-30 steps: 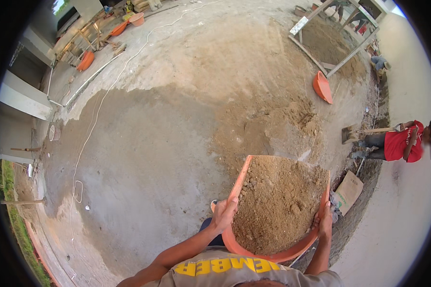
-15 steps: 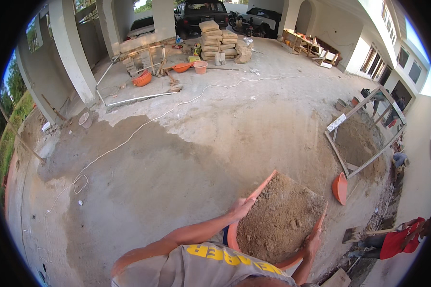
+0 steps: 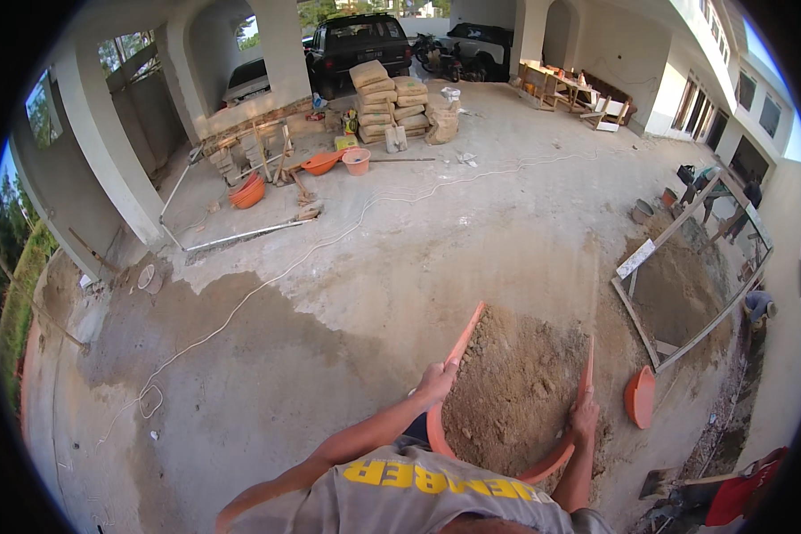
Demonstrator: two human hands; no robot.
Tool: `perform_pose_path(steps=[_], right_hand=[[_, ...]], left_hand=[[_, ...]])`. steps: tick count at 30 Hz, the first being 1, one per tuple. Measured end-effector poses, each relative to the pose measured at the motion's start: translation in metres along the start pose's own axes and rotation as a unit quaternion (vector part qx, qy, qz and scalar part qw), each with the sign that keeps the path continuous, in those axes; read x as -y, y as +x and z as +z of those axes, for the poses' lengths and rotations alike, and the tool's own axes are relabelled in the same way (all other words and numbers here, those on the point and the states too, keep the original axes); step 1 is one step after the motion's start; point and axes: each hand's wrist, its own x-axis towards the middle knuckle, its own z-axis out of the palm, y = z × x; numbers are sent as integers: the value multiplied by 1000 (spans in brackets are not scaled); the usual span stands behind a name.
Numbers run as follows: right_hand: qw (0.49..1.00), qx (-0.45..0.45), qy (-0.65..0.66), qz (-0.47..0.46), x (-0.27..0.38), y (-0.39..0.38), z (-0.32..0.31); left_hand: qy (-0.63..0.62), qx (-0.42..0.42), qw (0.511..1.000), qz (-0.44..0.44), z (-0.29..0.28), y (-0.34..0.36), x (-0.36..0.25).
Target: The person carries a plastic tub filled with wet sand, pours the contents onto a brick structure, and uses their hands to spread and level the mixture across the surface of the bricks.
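The left hand (image 3: 436, 381) and right hand (image 3: 584, 414) each clasp an opposite rim of the orange pan (image 3: 458, 338) heaped with sand (image 3: 514, 392), held level at the chest above the concrete floor (image 3: 347, 294), apparently mid-carry, so the next move calls for a steady, even grip.

Wearer's got a grey t-shirt (image 3: 427, 498) on, short sleeves, with chunky yellow block lettering (image 3: 436, 479) printed across it, showing upside down from this angle. Both forearms are bare, no gloves, no watch or bands that I can see. The left hand (image 3: 438, 381) and right hand (image 3: 584, 415) are bare too. A bit of dark clothing (image 3: 412, 431) peeks out below the shirt, can't tell what exactly.
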Motion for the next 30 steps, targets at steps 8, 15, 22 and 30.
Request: perform_pose_path(steps=[8, 15, 22, 30], right_hand=[[998, -57, 0, -39, 61, 207, 66], [989, -108, 89, 42, 175, 297, 85], [980, -195, -34, -21, 187, 482, 104], [980, -185, -10, 75, 264, 728, 73]], left_hand=[[44, 57, 997, 36, 42, 235, -104], [63, 127, 988, 58, 75, 402, -230], [97, 178, 976, 78, 172, 602, -295], [72, 204, 976, 32, 283, 788, -426]])
